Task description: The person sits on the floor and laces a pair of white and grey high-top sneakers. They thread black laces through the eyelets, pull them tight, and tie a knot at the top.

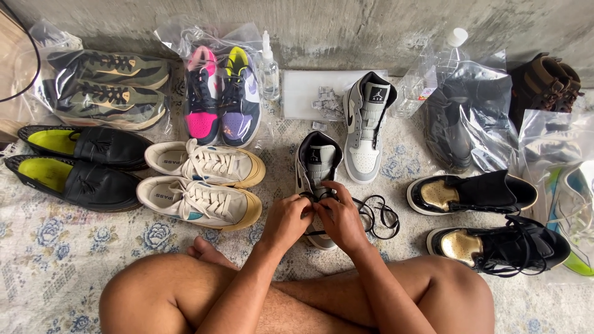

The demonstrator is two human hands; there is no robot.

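Crossed bare legs fill the bottom edge, and just beyond them the left hand [286,218] and right hand [339,218] sit close together, fingertips pinched on the thin black lace [377,213] over the grey, white and black high-top sneaker [316,166]. That shoe lies on the pale floral rug [55,260], long axis running straight away from the person, its open collar at the far end and the toe hidden under the hands. Loose lace loops spill just right of it, on the only bare patch of rug nearby. Cream canvas low-top sneakers [204,182] crowd the left side, black and gold high-tops [482,216] the right. Farther off, the matching grey high-top [366,127] points the same way. Bagged pairs and a small clear spray bottle [268,68] line the grey concrete wall [346,25].
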